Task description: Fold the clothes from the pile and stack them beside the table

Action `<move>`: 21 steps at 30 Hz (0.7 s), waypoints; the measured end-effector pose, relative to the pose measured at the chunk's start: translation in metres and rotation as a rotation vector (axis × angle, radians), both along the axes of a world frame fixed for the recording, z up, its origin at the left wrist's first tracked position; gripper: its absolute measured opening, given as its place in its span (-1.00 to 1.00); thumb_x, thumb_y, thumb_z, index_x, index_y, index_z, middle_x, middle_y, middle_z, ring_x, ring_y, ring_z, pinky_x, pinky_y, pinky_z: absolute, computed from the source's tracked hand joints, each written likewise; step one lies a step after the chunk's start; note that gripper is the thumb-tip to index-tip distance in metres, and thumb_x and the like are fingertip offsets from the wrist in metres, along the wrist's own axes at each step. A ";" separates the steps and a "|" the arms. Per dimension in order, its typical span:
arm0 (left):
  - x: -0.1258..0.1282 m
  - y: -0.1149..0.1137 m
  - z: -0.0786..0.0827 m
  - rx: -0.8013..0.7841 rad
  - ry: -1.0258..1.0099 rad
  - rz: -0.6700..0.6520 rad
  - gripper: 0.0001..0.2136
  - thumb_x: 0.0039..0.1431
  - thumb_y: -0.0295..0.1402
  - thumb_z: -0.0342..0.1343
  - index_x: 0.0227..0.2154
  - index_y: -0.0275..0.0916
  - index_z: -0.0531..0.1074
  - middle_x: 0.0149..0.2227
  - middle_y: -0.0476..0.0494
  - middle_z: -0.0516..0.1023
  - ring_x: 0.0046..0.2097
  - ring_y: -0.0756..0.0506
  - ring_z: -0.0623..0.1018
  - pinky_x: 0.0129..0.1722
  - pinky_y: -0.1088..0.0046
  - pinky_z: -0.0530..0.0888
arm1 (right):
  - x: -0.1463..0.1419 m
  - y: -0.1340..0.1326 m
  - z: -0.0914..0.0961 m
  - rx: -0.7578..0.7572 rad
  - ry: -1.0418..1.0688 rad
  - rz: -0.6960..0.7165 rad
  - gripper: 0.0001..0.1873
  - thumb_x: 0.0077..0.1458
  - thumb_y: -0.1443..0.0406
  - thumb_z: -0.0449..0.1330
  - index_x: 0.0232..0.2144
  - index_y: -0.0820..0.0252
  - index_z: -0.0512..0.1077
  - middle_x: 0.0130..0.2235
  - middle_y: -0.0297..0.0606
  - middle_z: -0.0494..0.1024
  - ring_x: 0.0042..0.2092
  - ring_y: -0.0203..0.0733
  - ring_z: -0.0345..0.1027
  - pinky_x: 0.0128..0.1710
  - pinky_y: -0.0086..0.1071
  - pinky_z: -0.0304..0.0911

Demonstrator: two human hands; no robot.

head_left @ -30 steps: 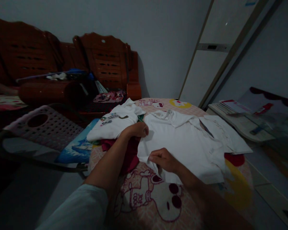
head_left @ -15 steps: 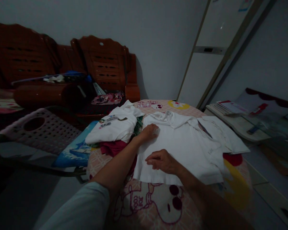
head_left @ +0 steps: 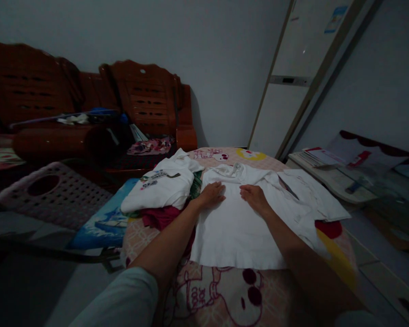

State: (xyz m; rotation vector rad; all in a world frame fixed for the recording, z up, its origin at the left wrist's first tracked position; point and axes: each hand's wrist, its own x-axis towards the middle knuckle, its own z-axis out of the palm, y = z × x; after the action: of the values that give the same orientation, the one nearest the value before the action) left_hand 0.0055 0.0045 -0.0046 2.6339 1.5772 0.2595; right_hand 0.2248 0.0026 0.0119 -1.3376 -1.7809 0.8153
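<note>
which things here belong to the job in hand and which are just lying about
In the job:
white shirt, spread under the left hand and right hand
probably the printed white top and folded white garment beside it

Lying about:
pink patterned cloth on the wooden sofa
woven chair
papers

The table point(head_left: 136, 238) has a rounded edge and is covered by a pinkish patterned tablecloth point(head_left: 276, 295) with outlined dog figures and yellow patches. A white shirt point(head_left: 235, 238) lies spread across its middle. On the left, a printed white garment point(head_left: 165, 197) tops dark red cloth point(head_left: 160, 218) and green cloth point(head_left: 197, 182); on the right lies another white garment point(head_left: 315, 190).
</note>
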 end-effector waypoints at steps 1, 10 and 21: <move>0.000 0.000 0.000 -0.002 0.003 -0.001 -0.53 0.26 -0.27 0.06 0.19 -0.32 0.25 0.28 -0.44 0.23 0.27 -0.26 0.31 0.22 0.15 0.29 | 0.000 0.010 0.001 0.038 -0.043 -0.017 -0.65 0.01 0.24 0.12 -0.22 0.30 0.56 -0.41 -0.18 0.60 -0.35 -0.16 0.47 -0.35 -0.34 0.36; 0.002 0.001 -0.001 -0.035 0.008 0.015 -0.54 0.27 -0.26 0.04 0.19 -0.30 0.24 0.28 -0.39 0.22 0.28 -0.27 0.27 0.23 0.15 0.26 | -0.034 0.080 0.027 0.284 -0.337 -0.098 -0.62 0.10 0.34 0.03 -0.14 0.30 0.57 -0.14 -0.10 0.63 -0.08 -0.10 0.48 0.00 -0.31 0.28; 0.005 -0.007 -0.005 -0.089 0.018 0.037 -0.50 0.33 -0.27 -0.05 0.28 -0.27 0.12 0.35 -0.43 0.09 0.36 -0.34 0.12 0.26 -0.04 0.15 | -0.067 0.151 0.018 0.055 -0.482 -0.116 -0.46 -0.09 0.52 0.16 0.02 0.38 0.48 -0.03 0.03 0.57 -0.01 -0.06 0.46 0.01 -0.33 0.30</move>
State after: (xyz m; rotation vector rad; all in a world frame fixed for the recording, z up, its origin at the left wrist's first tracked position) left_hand 0.0101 -0.0022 -0.0095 2.5490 1.6054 0.1638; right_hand 0.1576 0.1534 0.0298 -1.6845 -2.0418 0.3955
